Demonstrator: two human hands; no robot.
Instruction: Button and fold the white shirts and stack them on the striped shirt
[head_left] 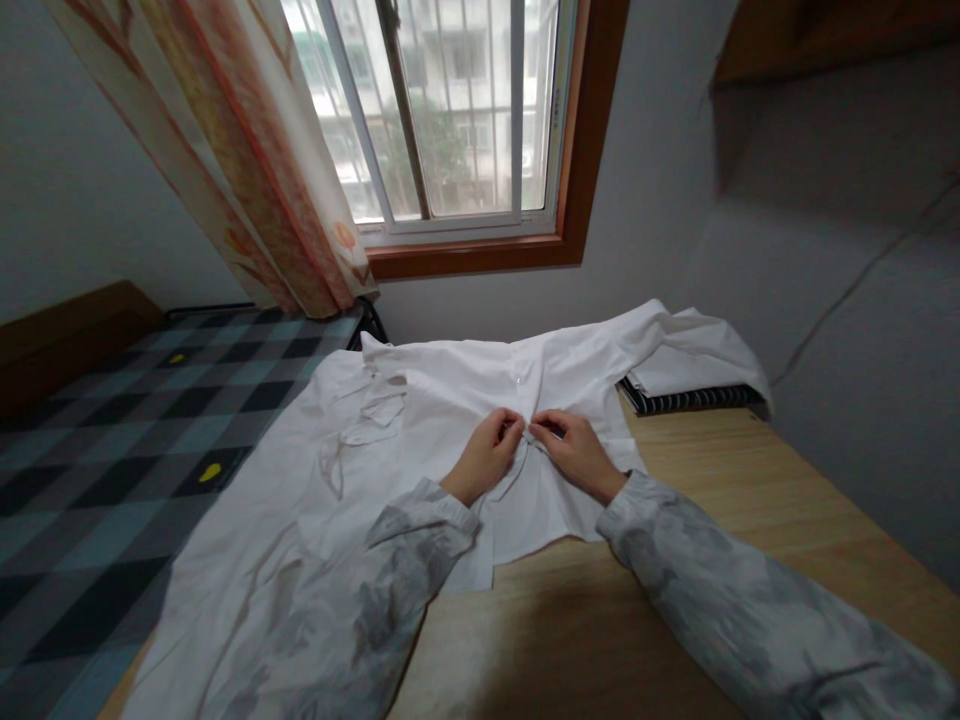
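A white shirt (420, 400) lies spread flat across a wooden table (750, 500), its collar toward the window. My left hand (484, 455) pinches one edge of the shirt's front opening at mid-chest. My right hand (574, 450) pinches the opposite edge, fingertips almost touching the left hand's. A small button (519, 379) shows on the front strip just above my hands. Both my arms wear pale grey patterned sleeves.
A striped dark-and-white folded item (686, 400) lies under the shirt's far sleeve at the back right. A bed with a checked blue-black cover (112, 430) is on the left. A patterned curtain (247, 150) hangs beside the window (450, 110). Grey wall on the right.
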